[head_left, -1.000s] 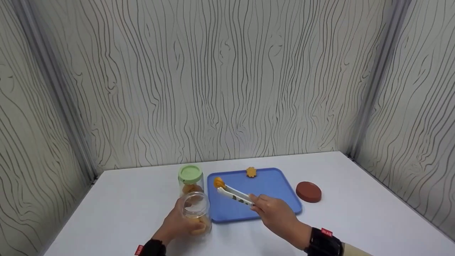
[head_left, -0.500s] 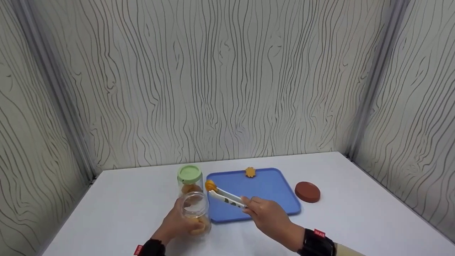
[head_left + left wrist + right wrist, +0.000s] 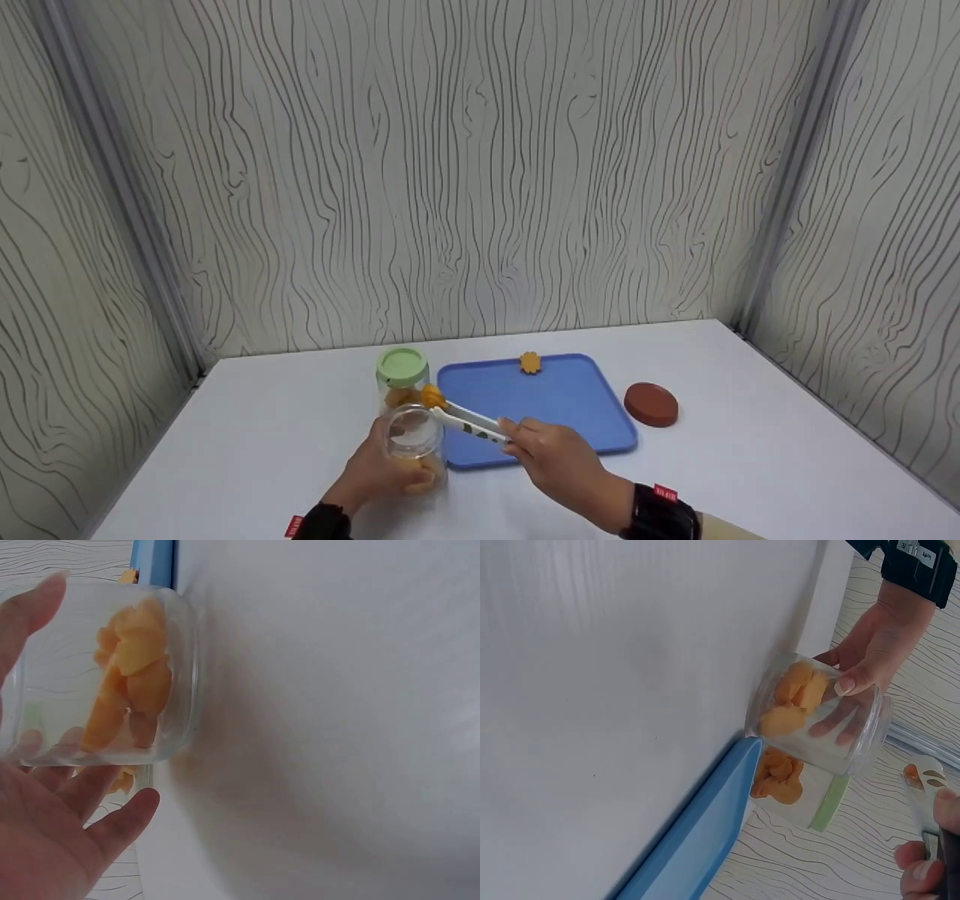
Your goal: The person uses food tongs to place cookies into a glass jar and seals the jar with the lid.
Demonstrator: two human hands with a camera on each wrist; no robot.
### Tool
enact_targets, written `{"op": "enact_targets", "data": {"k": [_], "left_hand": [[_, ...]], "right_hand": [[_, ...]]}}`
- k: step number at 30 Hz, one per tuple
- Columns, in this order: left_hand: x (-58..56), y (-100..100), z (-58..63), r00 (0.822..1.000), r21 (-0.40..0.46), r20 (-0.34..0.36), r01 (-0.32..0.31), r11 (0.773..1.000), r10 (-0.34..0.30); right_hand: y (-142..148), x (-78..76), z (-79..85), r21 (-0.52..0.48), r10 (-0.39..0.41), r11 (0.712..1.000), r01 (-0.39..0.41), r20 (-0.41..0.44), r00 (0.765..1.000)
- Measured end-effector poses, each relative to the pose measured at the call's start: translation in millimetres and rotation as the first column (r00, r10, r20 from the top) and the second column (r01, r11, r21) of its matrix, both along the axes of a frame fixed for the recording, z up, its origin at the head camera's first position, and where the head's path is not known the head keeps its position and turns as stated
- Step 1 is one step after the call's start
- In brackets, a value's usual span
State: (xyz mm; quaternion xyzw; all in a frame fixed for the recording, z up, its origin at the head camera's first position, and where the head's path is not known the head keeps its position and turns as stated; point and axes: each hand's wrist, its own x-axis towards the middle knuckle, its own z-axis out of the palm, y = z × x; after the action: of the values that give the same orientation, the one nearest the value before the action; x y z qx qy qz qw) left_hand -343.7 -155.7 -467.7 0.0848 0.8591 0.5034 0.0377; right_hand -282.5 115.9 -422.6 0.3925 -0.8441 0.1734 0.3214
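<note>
The left hand [image 3: 375, 472] grips a clear glass jar [image 3: 412, 442] on the smooth white table [image 3: 750, 465]. The right hand [image 3: 555, 457] squeezes white tongs [image 3: 465, 421] holding an orange piece [image 3: 430, 395], now moved from the blue tray [image 3: 570, 397] to the jar's rim.

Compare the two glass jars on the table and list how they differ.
The open jar has no lid, while the lidded jar wears a pale green cap. The left hand grips the open jar; nothing touches the lidded jar. The open jar stands nearer the person, the lidded jar behind it, beside the blue tray. The tongs in the right hand hold an orange piece near the open jar's mouth. Both are clear and hold orange pieces.
</note>
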Motion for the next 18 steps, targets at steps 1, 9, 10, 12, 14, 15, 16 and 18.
{"op": "enact_targets", "data": {"k": [1, 9, 10, 12, 14, 15, 16, 18], "left_hand": [[-0.1, 0, 0.3, 1.0, -0.009, -0.002, -0.001, 1.0, 0.001], [-0.8, 2, 3.2, 0.999, -0.017, 0.044, -0.022, 1.0, 0.023], [-0.7, 2, 3.4, 0.998, -0.016, 0.048, -0.026, 1.0, 0.027], [-0.5, 2, 3.4, 0.998, -0.016, 0.052, -0.03, 0.999, 0.031], [-0.6, 2, 2.9, 0.999, -0.019, 0.045, -0.03, 0.999, 0.03], [-0.5, 2, 2.7, 0.999, -0.017, 0.042, -0.028, 0.999, 0.029], [-0.2, 1, 2.7, 0.999, -0.014, 0.038, -0.027, 1.0, 0.027], [-0.3, 0, 2.3, 0.999, -0.013, 0.035, -0.024, 1.0, 0.024]], "right_hand": [[-1, -0.4, -0.6, 0.002, 0.003, 1.0, -0.003, -0.006, 1.0], [-6, -1.4, -2.0, 0.006, 0.003, 1.0, -0.003, -0.003, 1.0], [-7, -1.1, -2.0, 0.008, 0.004, 1.0, -0.004, -0.003, 1.0], [-8, -0.4, -1.8, 0.012, 0.006, 1.0, -0.006, 0.002, 1.0], [-10, 0.2, -1.6, 0.013, 0.009, 1.0, -0.009, 0.009, 1.0], [-10, 0.3, -1.5, 0.013, 0.011, 1.0, -0.012, 0.012, 1.0], [-12, 0.5, -1.3, 0.012, 0.012, 1.0, -0.013, 0.014, 1.0], [-14, 0.2, -0.9, 0.013, 0.013, 1.0, -0.014, 0.017, 1.0]]}}
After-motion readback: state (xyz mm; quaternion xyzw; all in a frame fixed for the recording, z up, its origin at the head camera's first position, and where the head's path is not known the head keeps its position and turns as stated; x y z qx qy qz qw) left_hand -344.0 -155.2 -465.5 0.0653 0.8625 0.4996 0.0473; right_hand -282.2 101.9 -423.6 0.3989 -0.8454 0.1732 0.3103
